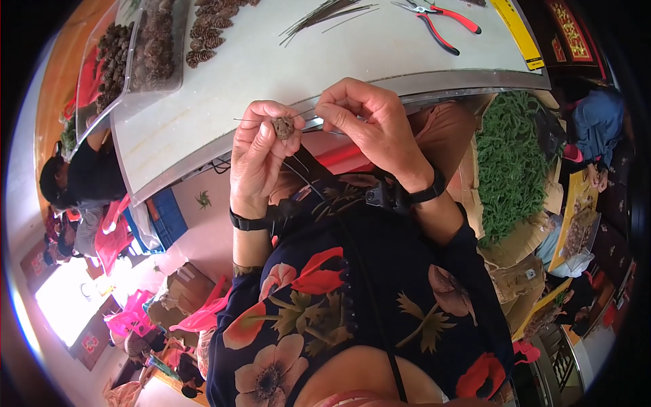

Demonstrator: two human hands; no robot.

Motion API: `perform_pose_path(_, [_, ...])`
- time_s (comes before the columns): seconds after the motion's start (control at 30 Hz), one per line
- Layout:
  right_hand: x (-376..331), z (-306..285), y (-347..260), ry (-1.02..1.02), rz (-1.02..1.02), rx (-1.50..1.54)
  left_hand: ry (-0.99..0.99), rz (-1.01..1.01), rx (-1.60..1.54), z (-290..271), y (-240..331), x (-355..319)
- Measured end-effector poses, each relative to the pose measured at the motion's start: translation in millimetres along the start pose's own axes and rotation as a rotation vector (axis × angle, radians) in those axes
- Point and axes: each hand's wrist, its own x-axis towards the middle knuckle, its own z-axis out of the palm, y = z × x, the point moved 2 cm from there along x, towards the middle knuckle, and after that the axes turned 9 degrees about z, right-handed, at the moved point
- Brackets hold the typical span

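My left hand (261, 146) is closed on a small brown pine cone (283, 127), pinched between thumb and fingers just off the table's near edge. A thin wire (245, 120) sticks out to the left of the cone, past my fingers. Just to the right, my right hand (363, 119) is held with thumb and forefinger pressed together, apart from the cone. Whatever is in that pinch is too fine to make out. Beyond my hands, on the white table (271, 74), lie a loose bunch of thin dark wires (325, 19) and red-and-black-handled pliers (441, 26).
Several pine cones (205, 41) lie at the far left beside clear plastic bins (159, 51) filled with more. A yellow strip (517, 34) lies at the table's right end. Green artificial sprigs (512, 163) fill a cardboard box on my right. Other people sit at both sides.
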Motion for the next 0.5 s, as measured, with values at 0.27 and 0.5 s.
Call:
perform_pose_path(0.27, [-2,2,-21,0.082,-0.219,-0.332,0.016,0.014,0.006,2,-1,0])
perform_pose_path(0.5, [2,9,-14,0.037,-0.343,-0.353,0.076,0.069,0.093,9,1,0])
